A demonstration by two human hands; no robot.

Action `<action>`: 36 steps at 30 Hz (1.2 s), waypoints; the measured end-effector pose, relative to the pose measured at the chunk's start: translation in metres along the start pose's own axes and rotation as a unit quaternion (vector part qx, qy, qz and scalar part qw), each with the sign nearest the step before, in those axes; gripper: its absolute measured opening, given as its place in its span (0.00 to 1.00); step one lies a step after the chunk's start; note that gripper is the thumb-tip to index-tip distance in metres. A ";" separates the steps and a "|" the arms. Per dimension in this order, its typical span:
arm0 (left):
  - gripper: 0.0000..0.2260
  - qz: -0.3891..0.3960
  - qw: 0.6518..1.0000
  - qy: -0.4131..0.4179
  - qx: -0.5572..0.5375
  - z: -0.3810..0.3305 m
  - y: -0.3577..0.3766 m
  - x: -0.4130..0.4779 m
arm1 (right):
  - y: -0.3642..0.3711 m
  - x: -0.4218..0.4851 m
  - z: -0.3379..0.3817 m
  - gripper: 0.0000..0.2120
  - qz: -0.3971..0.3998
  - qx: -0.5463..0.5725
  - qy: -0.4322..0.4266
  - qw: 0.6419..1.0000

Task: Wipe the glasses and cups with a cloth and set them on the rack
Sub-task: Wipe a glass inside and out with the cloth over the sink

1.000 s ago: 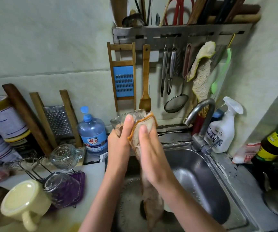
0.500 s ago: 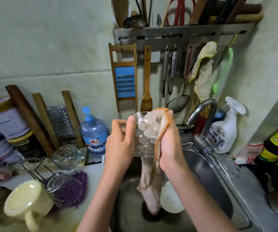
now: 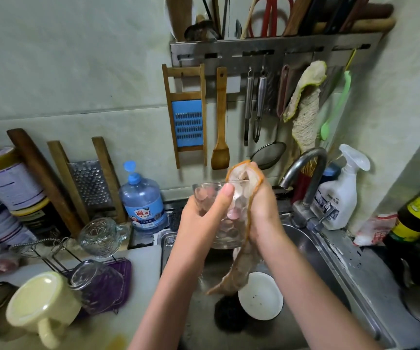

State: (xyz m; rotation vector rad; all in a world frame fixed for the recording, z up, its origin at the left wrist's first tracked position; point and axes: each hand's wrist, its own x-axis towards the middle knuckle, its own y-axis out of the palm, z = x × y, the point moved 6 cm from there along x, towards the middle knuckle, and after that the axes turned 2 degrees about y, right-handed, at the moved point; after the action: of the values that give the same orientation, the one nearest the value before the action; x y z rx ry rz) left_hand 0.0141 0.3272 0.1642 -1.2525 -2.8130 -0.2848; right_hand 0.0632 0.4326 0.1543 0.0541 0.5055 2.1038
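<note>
Head view: cream mug (image 3: 42, 308) and glass cups (image 3: 101, 237) at rack (image 3: 39, 247), far left. Over sink (image 3: 330, 269), left hand (image 3: 201, 223) grips glass (image 3: 205, 195), thumb across its side; right hand (image 3: 265, 213) clamps cloth (image 3: 241, 271) against glass, tail hanging

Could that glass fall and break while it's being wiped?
It might. Only the left hand grips the glass over the sink while the right hand presses the cloth on it; a slip could drop it onto the white bowl below. The tap is close, so a swing could knock it.
</note>
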 end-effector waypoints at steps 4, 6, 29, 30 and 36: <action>0.32 0.012 0.997 -0.059 -0.046 0.007 0.003 -0.001 | 0.011 -0.017 0.003 0.28 0.049 -0.043 -0.016 0.998; 0.33 -0.011 0.996 -0.049 -0.069 0.005 0.000 0.006 | 0.019 -0.037 0.005 0.40 0.040 -0.202 -0.153 0.967; 0.26 0.077 0.962 -0.092 -0.244 -0.004 0.007 0.008 | 0.038 -0.088 0.016 0.25 0.063 -0.411 -0.454 0.788; 0.26 0.075 0.964 -0.086 -0.240 -0.004 0.004 0.010 | 0.038 -0.091 0.014 0.24 0.079 -0.420 -0.472 0.771; 0.23 0.079 0.977 -0.071 -0.185 -0.001 0.000 0.008 | 0.033 -0.085 0.014 0.23 0.128 -0.408 -0.493 0.758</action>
State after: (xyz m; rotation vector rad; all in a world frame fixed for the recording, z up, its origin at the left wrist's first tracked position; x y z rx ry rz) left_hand 0.0089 0.3328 0.1656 -1.6174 -2.8413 -0.7688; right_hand 0.0875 0.3519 0.1927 0.7087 -1.1055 2.0231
